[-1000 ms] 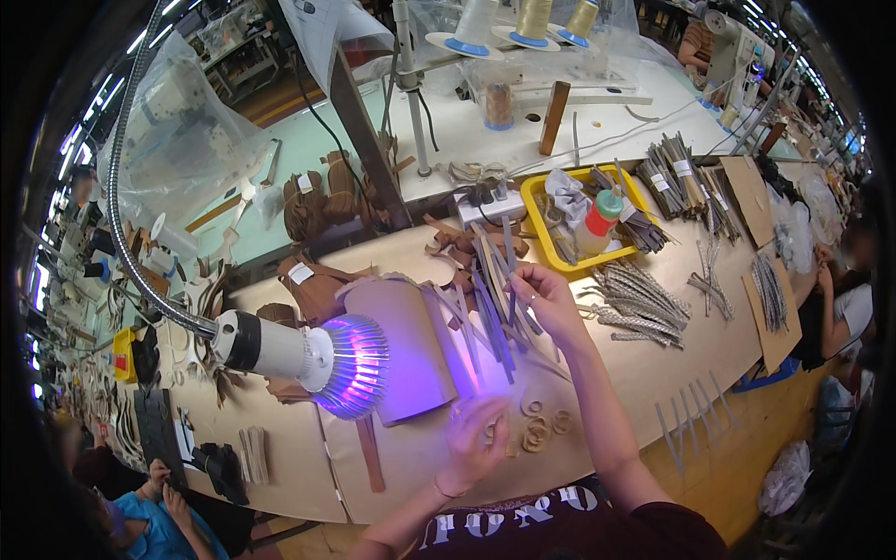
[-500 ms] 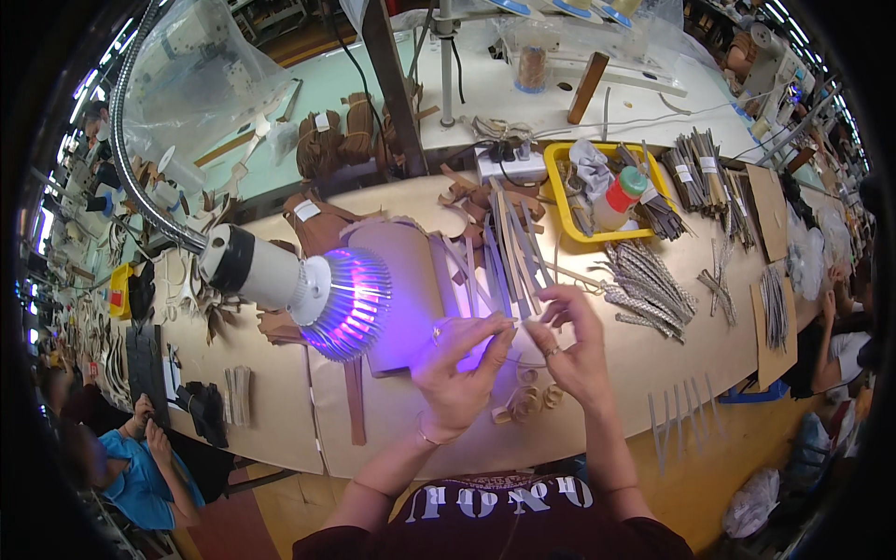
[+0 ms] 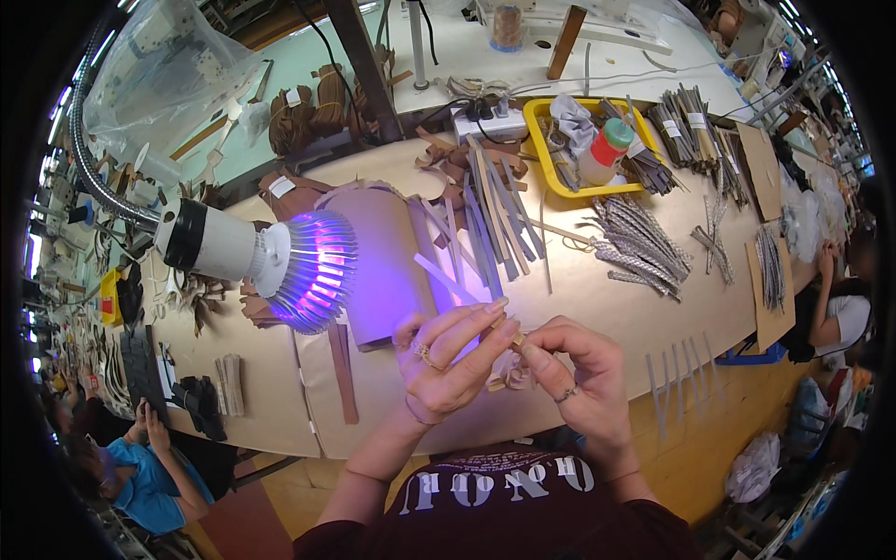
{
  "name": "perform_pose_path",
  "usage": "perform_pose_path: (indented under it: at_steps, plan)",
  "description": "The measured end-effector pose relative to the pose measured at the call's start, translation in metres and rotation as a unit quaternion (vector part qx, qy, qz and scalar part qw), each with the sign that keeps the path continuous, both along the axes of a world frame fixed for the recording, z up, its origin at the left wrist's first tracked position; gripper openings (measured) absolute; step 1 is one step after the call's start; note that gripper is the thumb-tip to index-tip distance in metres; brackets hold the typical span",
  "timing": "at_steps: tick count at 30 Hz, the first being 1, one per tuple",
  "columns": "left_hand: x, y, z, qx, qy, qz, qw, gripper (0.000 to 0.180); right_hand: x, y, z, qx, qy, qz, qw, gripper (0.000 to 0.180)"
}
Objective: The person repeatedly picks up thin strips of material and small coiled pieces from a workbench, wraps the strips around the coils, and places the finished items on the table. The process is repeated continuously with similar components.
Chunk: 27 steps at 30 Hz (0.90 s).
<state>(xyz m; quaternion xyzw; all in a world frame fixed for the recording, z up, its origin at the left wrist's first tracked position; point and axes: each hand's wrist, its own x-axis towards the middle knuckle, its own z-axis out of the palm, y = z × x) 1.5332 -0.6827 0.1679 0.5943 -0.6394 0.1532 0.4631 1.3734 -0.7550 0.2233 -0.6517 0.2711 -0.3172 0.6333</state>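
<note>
Over the near middle of the table, my left hand (image 3: 453, 359) has its fingers closed on a narrow pale strip (image 3: 442, 279), whose free end sticks out toward the upper left. Close beside it, my right hand (image 3: 583, 378) pinches with thumb and forefinger at a small tan end near the left fingertips. Whether that end belongs to the same strip is hidden by the fingers. Coiled light strips (image 3: 509, 373) lie just under the hands, partly covered. Beyond the fingers lies a loose bunch of grey and tan strips (image 3: 504, 219).
A lamp with a finned, purple-lit head (image 3: 313, 271) hangs left of my hands, by a brown curved board (image 3: 378, 243). At the back right is a yellow tray (image 3: 537, 154) with a red bottle (image 3: 605, 154). Braided strips (image 3: 644, 247) lie right; several grey strips (image 3: 686, 373) hang at the table edge.
My hands have come closer together and nearer to my body. The pale strip now shows sticking out past the left fingers. The whole view has shifted slightly, moving the lamp left.
</note>
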Motion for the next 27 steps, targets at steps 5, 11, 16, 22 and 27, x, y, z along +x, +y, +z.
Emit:
perform_pose_path:
  at_steps: [5,11,16,22,27]
  plan:
    - [-0.001,0.002,-0.002,0.009,-0.023,0.010,1.000,0.035,-0.001,0.000,0.000,0.043,-0.007,-0.002,0.999,0.012]
    - [0.000,0.002,-0.002,0.018,-0.039,0.016,0.999,0.036,0.000,-0.002,-0.003,0.049,-0.005,0.005,0.999,0.011]
    - [-0.003,-0.007,0.001,0.034,0.043,-0.044,0.997,0.039,0.001,-0.004,-0.006,0.009,0.019,-0.017,1.000,0.008]
    - [-0.003,-0.004,0.004,0.115,0.362,-0.192,0.905,0.025,0.005,-0.008,-0.015,-0.180,0.067,-0.028,0.981,0.007]
    - [-0.004,-0.006,-0.001,0.150,0.502,-0.187,0.831,0.013,0.000,-0.011,-0.017,-0.212,0.069,0.013,0.975,0.011]
